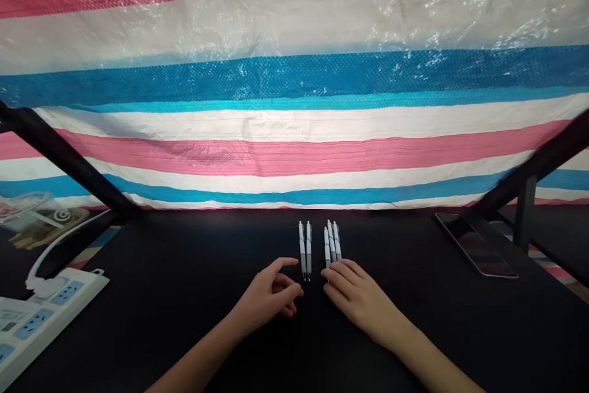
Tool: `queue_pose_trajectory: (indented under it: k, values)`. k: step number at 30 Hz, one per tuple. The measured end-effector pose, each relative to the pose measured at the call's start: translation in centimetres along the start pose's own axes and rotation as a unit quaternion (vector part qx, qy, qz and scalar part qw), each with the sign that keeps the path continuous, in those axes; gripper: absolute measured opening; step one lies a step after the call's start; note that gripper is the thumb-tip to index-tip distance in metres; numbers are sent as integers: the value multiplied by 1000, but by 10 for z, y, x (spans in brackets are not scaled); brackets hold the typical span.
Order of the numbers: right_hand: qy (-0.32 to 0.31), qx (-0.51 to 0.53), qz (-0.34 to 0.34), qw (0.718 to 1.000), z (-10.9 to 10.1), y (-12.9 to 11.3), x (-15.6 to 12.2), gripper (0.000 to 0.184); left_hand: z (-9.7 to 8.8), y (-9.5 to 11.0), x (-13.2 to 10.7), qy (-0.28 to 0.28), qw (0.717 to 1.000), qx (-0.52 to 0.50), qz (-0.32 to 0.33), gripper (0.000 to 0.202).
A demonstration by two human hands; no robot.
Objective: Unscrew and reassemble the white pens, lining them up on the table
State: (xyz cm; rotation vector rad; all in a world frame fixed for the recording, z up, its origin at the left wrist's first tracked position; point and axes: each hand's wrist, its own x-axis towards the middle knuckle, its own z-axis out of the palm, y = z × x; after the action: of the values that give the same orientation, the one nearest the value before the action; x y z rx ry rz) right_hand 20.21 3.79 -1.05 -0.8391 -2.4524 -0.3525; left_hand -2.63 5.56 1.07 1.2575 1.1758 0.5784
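At twelve o'clock, the sheet (294,77) has wavy horizontal stripes of red, greyish white, deep blue, turquoise, white and pink. The tabletop (207,258) is plain black, as are the poles (76,163) at nine and three o'clock. Towards six o'clock, the pens (308,249) are white with grey lower ends. The power strip (48,316) at eight o'clock is white with pale blue sockets (34,323); the phone (476,246) near four, black-screened.

No words or numbers legible. Power strip (69,313): pale label (11,312) near left edge bears fine print and a dark, code-like square (9,327); too small to read. Pens (302,247): faint bluish marks on the white barrels, unreadable. Clear plastic container (27,206): white swirl (61,215); cannot tell whether it is a printed sign.
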Motion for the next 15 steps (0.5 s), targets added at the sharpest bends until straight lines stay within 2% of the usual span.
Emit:
queue_pose_trajectory:
  k: [3,6,8,10,13,15]
  values:
    - [56,102,130,985,-17,-1,-2,17,2,-8,-12,-4,999,-43,-4,46]
    - [166,173,265,934,-28,-6,-10,6,5,-18,-15,25,996,-82,36,42]
    - [216,234,382,868,-31,-11,-16,6,9,-23,-15,45,992,-95,74,44]
    - [222,337,483,777,-31,-15,-21,14,15,-25,-17,53,990,-84,99,52]
    - [197,504,532,652,-26,-20,-27,24,21,-26,-20,32,993,-51,101,63]
    - [174,577,538,590,-20,-23,-29,27,25,-25,-22,11,995,-53,88,51]
